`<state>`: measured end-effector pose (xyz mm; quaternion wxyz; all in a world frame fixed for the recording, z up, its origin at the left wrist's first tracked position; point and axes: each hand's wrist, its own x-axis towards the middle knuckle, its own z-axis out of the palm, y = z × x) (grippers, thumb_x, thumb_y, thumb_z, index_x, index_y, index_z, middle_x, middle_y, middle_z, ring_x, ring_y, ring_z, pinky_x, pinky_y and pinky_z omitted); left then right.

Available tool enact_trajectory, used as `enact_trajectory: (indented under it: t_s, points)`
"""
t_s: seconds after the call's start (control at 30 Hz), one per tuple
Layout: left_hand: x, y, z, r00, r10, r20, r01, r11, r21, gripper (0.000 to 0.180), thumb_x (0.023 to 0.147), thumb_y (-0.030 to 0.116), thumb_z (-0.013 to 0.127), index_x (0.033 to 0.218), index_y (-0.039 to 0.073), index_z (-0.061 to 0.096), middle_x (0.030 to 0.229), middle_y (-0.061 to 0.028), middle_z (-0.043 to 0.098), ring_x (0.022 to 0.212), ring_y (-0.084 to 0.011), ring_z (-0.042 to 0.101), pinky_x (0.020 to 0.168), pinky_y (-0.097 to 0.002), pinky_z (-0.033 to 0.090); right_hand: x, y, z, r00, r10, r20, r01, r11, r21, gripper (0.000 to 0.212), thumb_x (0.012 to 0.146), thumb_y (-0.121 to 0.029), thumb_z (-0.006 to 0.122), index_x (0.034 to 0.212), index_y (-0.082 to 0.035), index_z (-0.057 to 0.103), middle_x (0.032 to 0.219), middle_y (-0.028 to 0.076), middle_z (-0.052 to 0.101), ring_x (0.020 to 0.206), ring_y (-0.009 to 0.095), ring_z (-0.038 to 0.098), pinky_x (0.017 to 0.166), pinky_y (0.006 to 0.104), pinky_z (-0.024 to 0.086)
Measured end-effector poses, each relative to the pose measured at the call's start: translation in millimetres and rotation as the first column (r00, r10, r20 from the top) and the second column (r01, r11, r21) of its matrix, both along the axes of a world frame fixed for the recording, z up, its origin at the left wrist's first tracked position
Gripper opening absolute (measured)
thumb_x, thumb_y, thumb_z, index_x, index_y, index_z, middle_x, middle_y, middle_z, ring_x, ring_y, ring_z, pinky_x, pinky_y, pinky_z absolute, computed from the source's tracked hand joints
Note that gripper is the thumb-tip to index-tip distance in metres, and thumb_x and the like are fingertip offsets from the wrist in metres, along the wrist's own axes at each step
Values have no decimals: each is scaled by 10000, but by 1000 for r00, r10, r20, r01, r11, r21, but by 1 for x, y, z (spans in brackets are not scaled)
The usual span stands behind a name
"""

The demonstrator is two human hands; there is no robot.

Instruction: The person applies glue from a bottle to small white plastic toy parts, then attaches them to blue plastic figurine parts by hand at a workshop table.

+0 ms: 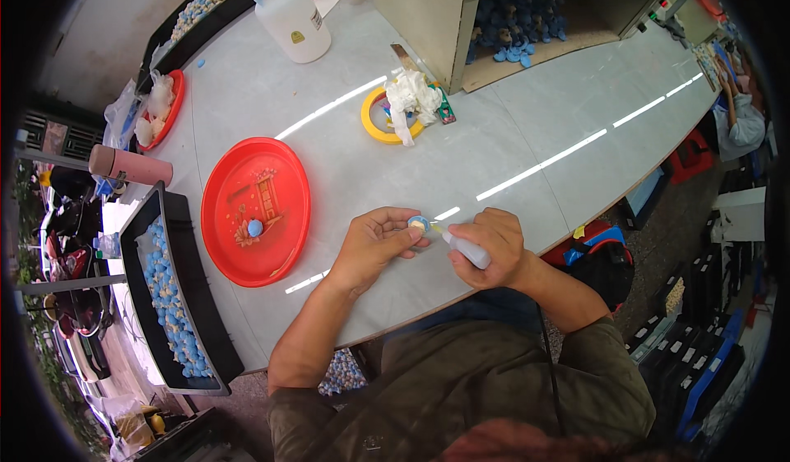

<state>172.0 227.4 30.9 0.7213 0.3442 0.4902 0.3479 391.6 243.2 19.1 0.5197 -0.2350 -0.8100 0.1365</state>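
Observation:
Between the fingertips of my left hand (380, 244) is a small round blue-and-cream piece (419, 224), held above the grey table. My right hand (496, 246) is wrapped round a small translucent squeeze bottle (470, 250). The bottle's thin yellowish nozzle points left at the small piece, close to it; whether they touch I cannot tell. To the left of my hands stands a red round tray (291, 184) with one small blue ball-like piece (255, 228) on it.
At the left edge a black bin (216, 330) holds many blue-and-cream pieces. Beyond lie a yellow tape roll (369, 123) with crumpled white tissue (411, 96), a large white bottle (293, 26) and a beige cabinet (420, 9) with blue pieces inside. A pink flask (136, 166) stands left.

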Motion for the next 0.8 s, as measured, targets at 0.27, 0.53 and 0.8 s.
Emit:
enact_trajectory:
  t_s: [0.27,0.53,0.8]
  points:
    - [3,-2,-3,988,101,113,-107,993,48,337,842,-14,686,1140,-2,529,1157,-161,617,1032,-247,657,870,-302,547,6,-5,4,975,27,-222,-96,947,-306,246,737,-51,677,969,16,631,685,106,618,524,211,572,495,300,436]
    - [4,-5,-8,983,86,164,-119,972,204,333,849,-102,620,1138,-28,473,1217,-163,540,1127,-229,601,948,-295,504,-6,-4,2,987,41,-155,-90,942,-324,242,740,-57,686,965,12,630,663,103,606,515,211,557,489,311,416]
    - [4,-5,-9,984,75,161,-109,971,212,332,852,-109,609,1142,-30,468,1223,-164,532,1140,-243,593,963,-304,498,-8,-3,2,988,34,-149,-80,947,-310,244,735,-42,692,962,12,625,666,105,610,524,212,569,492,306,426]
